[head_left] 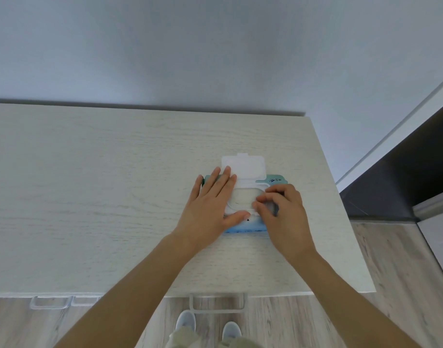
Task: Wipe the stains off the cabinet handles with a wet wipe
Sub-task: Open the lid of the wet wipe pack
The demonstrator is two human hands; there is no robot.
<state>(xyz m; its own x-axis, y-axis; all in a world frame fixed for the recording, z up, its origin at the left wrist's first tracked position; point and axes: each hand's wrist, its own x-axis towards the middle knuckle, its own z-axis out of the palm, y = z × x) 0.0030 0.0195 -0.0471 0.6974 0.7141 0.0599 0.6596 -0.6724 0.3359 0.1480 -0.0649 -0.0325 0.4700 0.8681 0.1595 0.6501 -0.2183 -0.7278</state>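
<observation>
Wet wipe pack lies flat on the table, right of centre, lid flipped open toward the wall. Left hand lies flat on the pack's left side, grip open, fingers straight, thumb along the near edge. Right hand at the opening, fingers curled, pinching at the wipe there. Cabinet handles stick out below the table's front edge, well apart from both hands
</observation>
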